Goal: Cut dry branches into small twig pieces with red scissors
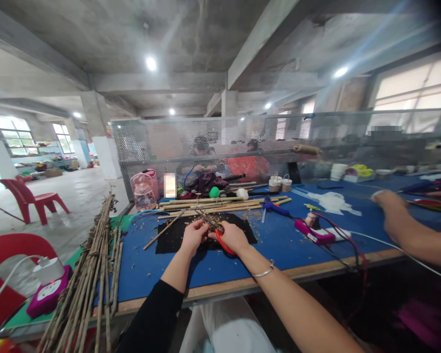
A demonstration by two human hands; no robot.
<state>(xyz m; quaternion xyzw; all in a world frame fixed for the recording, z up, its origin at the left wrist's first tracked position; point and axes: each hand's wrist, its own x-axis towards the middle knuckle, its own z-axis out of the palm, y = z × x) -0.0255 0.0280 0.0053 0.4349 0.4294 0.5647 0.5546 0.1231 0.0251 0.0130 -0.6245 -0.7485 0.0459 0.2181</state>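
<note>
My right hand is closed around the red-handled scissors, whose blades point up and away to the left. Close beside it, my left hand pinches something small near the blades; I cannot make out what. Both hands are above a black cloth strewn with brown scraps. To the left of the cloth a thin stick lies at a slant. Beyond the hands, several long bamboo sticks lie across the blue table.
Left of me a bundle of dry stalks leans over the table edge. A blue glue gun and a magenta power strip with cords are to the right. Another person's arm reaches in there. A mesh partition stands behind.
</note>
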